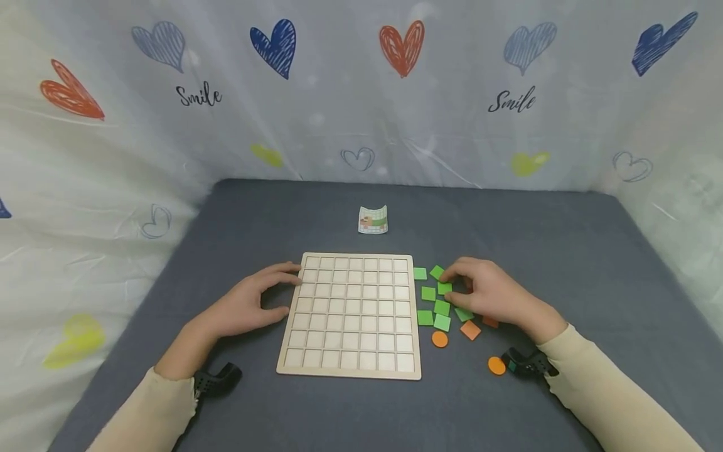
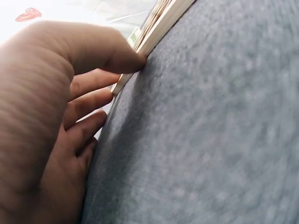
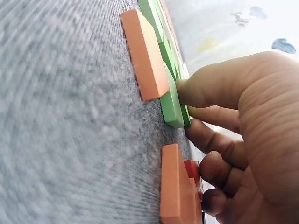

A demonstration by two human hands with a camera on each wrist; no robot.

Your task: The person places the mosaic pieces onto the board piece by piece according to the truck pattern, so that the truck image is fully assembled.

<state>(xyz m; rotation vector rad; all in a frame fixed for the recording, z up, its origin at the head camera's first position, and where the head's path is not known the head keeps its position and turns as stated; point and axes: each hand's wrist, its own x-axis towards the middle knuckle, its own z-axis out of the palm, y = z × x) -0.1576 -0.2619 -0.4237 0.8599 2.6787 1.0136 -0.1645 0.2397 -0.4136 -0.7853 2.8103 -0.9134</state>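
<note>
A: Head view first, with the gridded board [image 1: 350, 323] as the dial. Where are the hands?

B: The board lies flat on the dark surface [image 1: 339, 414]. The left hand [image 1: 243, 306] is at 9 o'clock, fingers relaxed, fingertips against the rim. The right hand [image 1: 490, 289], between 2 and 3, grips a green tile [image 1: 444, 289] with thumb and forefinger.

A: What's around them?

B: Loose green squares [image 1: 428, 293] lie at 3, an orange square [image 1: 471, 329] near them. One orange disc [image 1: 439, 339] is between 3 and 4; another [image 1: 497, 365] lies farther out. A small picture card [image 1: 373, 221] is at 12.

A: Left wrist view?

B: That hand fills 9 o'clock, thumb touching the board's edge towards 12, nothing grasped.

A: Right wrist view?

B: Its hand is at 3, thumb and fingers at the green pieces near centre. One orange piece [image 3: 142, 58] sits at 12, another [image 3: 174, 186] between 5 and 6.
</note>
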